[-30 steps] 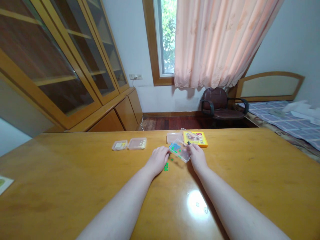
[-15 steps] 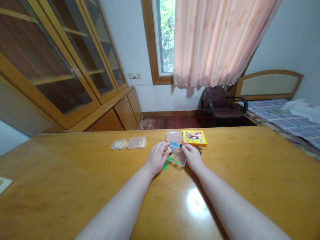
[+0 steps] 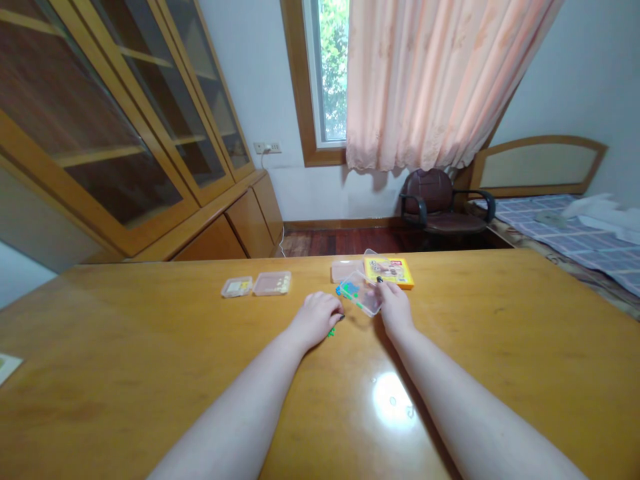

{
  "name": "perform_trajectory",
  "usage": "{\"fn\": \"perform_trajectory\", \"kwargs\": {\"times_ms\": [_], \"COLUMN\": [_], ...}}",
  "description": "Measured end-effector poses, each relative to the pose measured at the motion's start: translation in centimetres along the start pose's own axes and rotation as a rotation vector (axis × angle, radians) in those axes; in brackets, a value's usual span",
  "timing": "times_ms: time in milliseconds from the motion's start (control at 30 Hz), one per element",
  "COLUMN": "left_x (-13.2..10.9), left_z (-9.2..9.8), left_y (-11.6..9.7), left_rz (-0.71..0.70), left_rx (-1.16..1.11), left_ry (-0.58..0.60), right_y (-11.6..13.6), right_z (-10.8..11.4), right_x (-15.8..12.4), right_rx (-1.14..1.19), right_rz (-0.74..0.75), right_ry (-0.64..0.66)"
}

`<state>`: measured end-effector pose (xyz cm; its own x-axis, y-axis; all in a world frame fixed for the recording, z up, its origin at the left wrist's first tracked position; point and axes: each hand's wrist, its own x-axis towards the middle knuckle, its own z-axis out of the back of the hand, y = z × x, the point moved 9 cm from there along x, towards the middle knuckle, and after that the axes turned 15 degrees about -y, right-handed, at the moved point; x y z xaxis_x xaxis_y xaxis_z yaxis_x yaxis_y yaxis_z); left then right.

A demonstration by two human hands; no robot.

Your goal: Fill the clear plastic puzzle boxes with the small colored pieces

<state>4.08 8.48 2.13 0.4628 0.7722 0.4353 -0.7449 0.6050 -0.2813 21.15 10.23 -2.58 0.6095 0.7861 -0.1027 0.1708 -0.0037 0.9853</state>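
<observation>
My right hand (image 3: 397, 308) grips a small clear plastic box (image 3: 373, 311) by its right side, tilted above the table. Its hinged lid appears raised toward the yellow box. Small green pieces (image 3: 359, 305) show in or through the clear plastic, and small blue pieces (image 3: 350, 289) lie behind it. My left hand (image 3: 316, 319) rests low on the table with its fingers curled together. Beside those fingertips are loose green pieces (image 3: 331, 331), partly covered by the hand. Whatever the left fingers pinch is hidden.
A yellow box (image 3: 400, 272) with a printed picture lies behind my right hand, beside another clear container (image 3: 345, 270). To the left sits an open clear case (image 3: 273, 283) with pale pieces and a card in it. The wooden table (image 3: 200, 373) has its far edge just beyond.
My left hand has let go of the clear box and dropped to the green pieces on the table. My right hand now holds the box alone, slightly farther right and away.
</observation>
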Motion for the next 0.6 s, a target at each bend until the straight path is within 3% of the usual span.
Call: {"fn": "perform_trajectory", "kwargs": {"times_ms": [133, 267, 367, 500, 533, 600], "left_x": [0.0, 0.2, 0.3, -0.1, -0.2, -0.1], "left_z": [-0.3, -0.3, 1.3, 5.7, 6.3, 6.1], "left_y": [0.0, 0.8, 2.4, 3.7, 3.4, 2.4], "left_rz": [0.000, 0.025, 0.135, 0.215, 0.187, 0.099], "left_rx": [0.035, 0.052, 0.066, -0.004, -0.037, -0.097], "left_ry": [0.026, -0.027, -0.176, -0.543, -0.584, -0.545], "right_y": [-0.1, -0.2, -0.2, -0.3, -0.3, -0.2], "right_z": [-0.1, -0.1, 0.0, -1.1, -1.6, -2.3], "right_x": [0.1, 0.2, 0.2, -0.3, -0.6, -1.2], "right_rx": [0.003, 0.013, -0.002, -0.086, -0.125, -0.192], "right_rz": [0.000, -0.018, -0.002, 0.069, 0.102, 0.164], "right_ry": [0.000, -0.002, 0.003, 0.116, 0.164, 0.235]}}
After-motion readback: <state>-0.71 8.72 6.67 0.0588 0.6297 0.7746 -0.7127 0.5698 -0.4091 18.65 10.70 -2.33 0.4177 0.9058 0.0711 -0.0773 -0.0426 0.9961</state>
